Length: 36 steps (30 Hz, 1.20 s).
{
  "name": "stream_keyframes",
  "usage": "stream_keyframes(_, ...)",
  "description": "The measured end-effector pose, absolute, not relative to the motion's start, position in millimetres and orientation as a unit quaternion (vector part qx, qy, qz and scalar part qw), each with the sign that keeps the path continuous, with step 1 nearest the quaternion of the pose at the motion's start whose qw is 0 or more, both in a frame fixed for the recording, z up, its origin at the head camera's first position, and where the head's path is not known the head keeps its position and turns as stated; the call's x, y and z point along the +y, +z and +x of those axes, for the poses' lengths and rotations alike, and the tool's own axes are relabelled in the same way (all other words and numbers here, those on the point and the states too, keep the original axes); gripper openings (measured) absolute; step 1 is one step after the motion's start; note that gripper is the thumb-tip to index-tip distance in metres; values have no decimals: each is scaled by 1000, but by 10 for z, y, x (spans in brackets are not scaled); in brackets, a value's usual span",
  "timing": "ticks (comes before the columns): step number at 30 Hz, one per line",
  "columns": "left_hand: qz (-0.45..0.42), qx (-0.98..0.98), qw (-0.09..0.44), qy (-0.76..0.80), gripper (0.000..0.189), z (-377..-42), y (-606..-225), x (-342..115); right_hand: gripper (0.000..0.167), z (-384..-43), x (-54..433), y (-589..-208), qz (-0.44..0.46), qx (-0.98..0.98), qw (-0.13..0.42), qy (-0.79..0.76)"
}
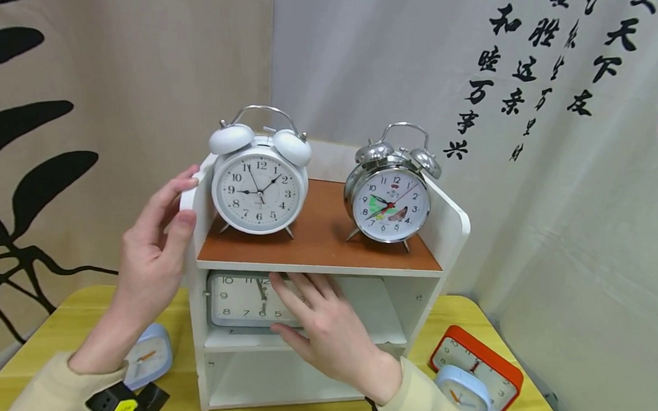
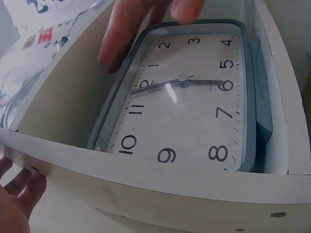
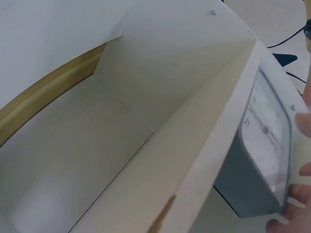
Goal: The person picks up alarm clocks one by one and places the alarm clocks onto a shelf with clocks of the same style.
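On my feed the left hand (image 1: 153, 246) rests loosely against the shelf (image 1: 321, 267), and the right hand (image 1: 331, 323), fingers spread, perhaps touches the clock (image 1: 247, 301) inside.

Shelf unit (image 1: 199, 336): left of middle bay (image 1: 370, 302) blocked by square clock (image 1: 239, 300), right grip (image 1: 328, 325) across its front; room right of clock. Bottom bay (image 1: 282, 382) open from front. Top board (image 1: 327, 230): gap between white alarm clock (image 1: 260, 192) and silver alarm clock (image 1: 390, 205); side walls (image 1: 451, 221) bar sideways entry. Counter (image 1: 79, 330): red clock (image 1: 482, 352), small blue clock (image 1: 464, 394) obstruct right; another blue clock (image 1: 149, 358) left.
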<state>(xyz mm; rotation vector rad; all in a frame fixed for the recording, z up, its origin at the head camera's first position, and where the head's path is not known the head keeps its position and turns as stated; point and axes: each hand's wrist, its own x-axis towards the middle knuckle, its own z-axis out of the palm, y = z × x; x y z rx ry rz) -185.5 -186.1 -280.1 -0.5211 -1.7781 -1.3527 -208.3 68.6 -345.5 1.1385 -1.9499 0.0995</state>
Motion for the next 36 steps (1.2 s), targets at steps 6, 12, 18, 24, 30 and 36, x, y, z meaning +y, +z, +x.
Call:
stream_keyframes(6, -213, -707, 409, -536, 39, -1865, -2823, -1861, 83, -1998, 763, -3502, 478, -766, 427, 49)
stream_keyframes(12, -215, -706, 410, -535, 38, -1868, -2810, -1858, 89, -1868, 895, -3518, 509, -751, 417, 51)
stream_keyframes(18, -213, -708, 410, -534, 39, -1865, -2811, -1858, 85, -1761, 1040, -3551, 525, -747, 405, 50)
stream_keyframes(24, -211, -710, 407, -533, 39, -1861, -2812, -1861, 70, -1702, 1217, -3576, 527, -749, 395, 66)
stream_keyframes(30, -211, -711, 408, -532, 39, -1856, -2814, -1860, 65, -1644, 1395, -3528, 532, -755, 373, 86)
stream_keyframes(36, -210, -711, 405, -535, 39, -1858, -2816, -1858, 63, -1631, 1535, -3485, 535, -735, 406, 91)
